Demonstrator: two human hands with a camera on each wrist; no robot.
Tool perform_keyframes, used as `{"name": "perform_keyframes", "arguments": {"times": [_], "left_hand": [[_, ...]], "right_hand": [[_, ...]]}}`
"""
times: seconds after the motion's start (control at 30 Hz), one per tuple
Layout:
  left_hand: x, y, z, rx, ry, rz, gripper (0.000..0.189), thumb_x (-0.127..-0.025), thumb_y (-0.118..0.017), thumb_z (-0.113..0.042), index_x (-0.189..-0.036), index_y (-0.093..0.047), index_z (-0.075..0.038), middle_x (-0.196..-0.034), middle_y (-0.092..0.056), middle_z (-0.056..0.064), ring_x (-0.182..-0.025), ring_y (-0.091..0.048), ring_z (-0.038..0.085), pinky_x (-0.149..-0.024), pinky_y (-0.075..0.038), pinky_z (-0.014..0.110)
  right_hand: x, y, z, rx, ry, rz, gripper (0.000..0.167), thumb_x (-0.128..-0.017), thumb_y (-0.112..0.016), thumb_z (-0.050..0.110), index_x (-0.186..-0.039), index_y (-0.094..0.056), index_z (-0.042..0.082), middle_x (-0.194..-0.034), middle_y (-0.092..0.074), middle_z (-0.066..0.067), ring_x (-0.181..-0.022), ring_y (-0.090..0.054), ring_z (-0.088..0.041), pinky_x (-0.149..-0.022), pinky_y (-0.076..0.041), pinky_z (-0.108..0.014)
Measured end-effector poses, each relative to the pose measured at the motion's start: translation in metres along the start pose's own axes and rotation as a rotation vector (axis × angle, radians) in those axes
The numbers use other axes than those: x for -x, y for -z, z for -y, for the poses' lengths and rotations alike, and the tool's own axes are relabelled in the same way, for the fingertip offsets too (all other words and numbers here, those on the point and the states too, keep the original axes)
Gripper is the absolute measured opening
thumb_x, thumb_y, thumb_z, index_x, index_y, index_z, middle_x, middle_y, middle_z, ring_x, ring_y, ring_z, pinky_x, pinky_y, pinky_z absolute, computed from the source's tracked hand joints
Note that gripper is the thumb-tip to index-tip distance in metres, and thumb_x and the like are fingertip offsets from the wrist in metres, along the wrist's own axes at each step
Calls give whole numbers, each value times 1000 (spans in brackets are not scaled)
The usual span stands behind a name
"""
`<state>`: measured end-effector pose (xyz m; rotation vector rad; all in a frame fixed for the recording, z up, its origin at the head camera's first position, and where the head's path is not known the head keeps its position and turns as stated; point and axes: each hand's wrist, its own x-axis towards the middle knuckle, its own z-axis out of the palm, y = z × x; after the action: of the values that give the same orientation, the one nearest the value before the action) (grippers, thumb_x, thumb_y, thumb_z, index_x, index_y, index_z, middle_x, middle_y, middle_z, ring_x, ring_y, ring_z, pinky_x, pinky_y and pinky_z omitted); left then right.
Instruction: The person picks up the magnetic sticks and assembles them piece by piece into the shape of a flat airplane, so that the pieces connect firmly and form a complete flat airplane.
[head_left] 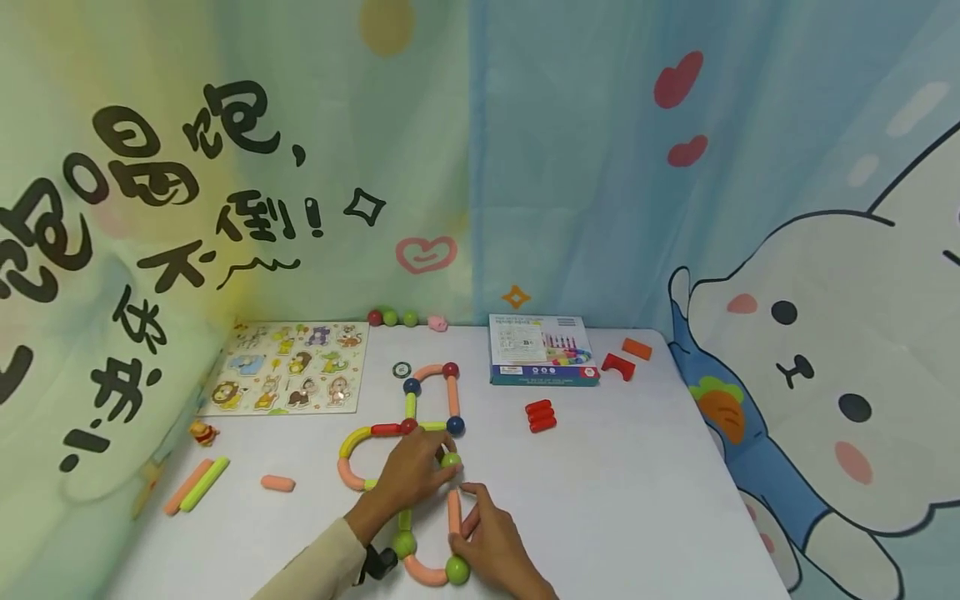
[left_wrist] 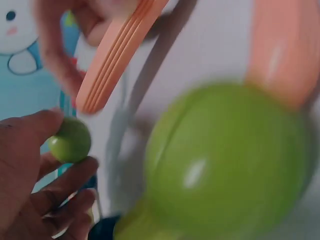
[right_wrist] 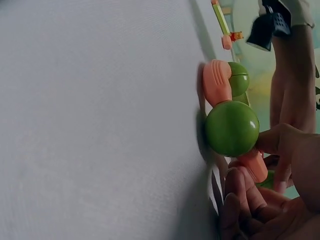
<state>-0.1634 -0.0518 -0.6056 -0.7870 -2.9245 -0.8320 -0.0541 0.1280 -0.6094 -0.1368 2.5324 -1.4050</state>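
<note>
My left hand pinches a small green ball between thumb and fingers. Below it, my right hand holds a straight orange rod upward from a green ball. The rod's free end sits just short of the ball in my left hand. A curved orange piece joins that lower ball to another green ball. Above the hands, the figure goes on with red, blue, yellow and orange pieces around a red ball. My left hand hides the figure's middle.
A sticker board lies at the back left, a toy box at the back. Red rods lie right of the figure. On the left are a loose orange piece, a yellow-green rod and a bear figurine.
</note>
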Motion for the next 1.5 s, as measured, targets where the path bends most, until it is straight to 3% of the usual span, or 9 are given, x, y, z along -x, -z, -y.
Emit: {"name": "perform_keyframes", "arguments": {"times": [0.27,0.47,0.6,0.83,0.9,1.03,1.17,1.33,1.5], "left_hand": [[10,-15,-11,37,0,83,25,-94,-81,-40,-104,-72,-19,-81,-65,-10,-78,-46,5,-70,-41,22],[14,-4,-11,2,0,93,17,-100,-74,-31,-106,-79,-17,-82,-70,-7,-81,-48,9,-75,-43,28],[21,10,-4,-39,41,19,13,-98,-76,-26,-108,-79,-18,-83,-71,-7,-85,-54,11,-82,-48,36],[64,65,44,-30,262,-279,12,-88,-83,-11,-96,-75,-14,-83,-71,0,-82,-57,19,-77,-44,40],[81,82,62,-76,346,-316,15,-86,-83,-7,-99,-76,-11,-87,-73,8,-84,-59,27,-75,-44,44],[111,102,93,-160,482,-232,28,-85,-81,-4,-112,-75,-6,-105,-68,24,-98,-60,42,-81,-45,56],[129,103,112,-150,507,-134,24,-87,-85,-10,-108,-75,-4,-99,-66,23,-93,-60,39,-78,-46,55],[128,98,112,-111,506,-127,17,-89,-86,-14,-99,-75,-5,-84,-66,8,-82,-59,26,-72,-45,44],[101,91,76,-74,421,-202,17,-94,-82,-20,-103,-75,-8,-88,-68,6,-85,-60,24,-73,-46,41]], "right_hand": [[2,-1,-6,-28,-16,-31,68,-84,-81,13,-141,-46,5,-86,-62,2,-64,-51,0,-58,-42,-19],[-1,0,0,5,-85,-19,80,-87,-83,19,-151,-39,5,-84,-62,3,-63,-52,-4,-58,-41,-22],[-7,-1,6,73,-131,-35,84,-89,-86,28,-156,-39,9,-81,-61,5,-63,-52,-8,-58,-40,-24],[-23,-4,16,202,-167,-57,72,-91,-85,31,-153,-49,22,-80,-57,8,-66,-50,-10,-57,-37,-25],[-26,-5,16,221,-176,-60,70,-91,-84,29,-152,-50,24,-80,-56,8,-66,-50,-10,-57,-36,-25],[-29,-5,17,231,-184,-61,66,-92,-83,26,-151,-52,25,-80,-57,7,-66,-51,-11,-57,-37,-26],[-29,-4,16,216,-207,-71,65,-92,-84,26,-149,-53,26,-82,-57,6,-68,-52,-13,-58,-38,-27],[-28,-3,15,193,-231,-98,63,-90,-85,26,-146,-56,25,-83,-58,5,-71,-51,-14,-59,-38,-27],[-28,-2,13,181,-219,-123,61,-90,-85,24,-145,-58,22,-83,-58,4,-71,-52,-14,-59,-38,-27]]}}
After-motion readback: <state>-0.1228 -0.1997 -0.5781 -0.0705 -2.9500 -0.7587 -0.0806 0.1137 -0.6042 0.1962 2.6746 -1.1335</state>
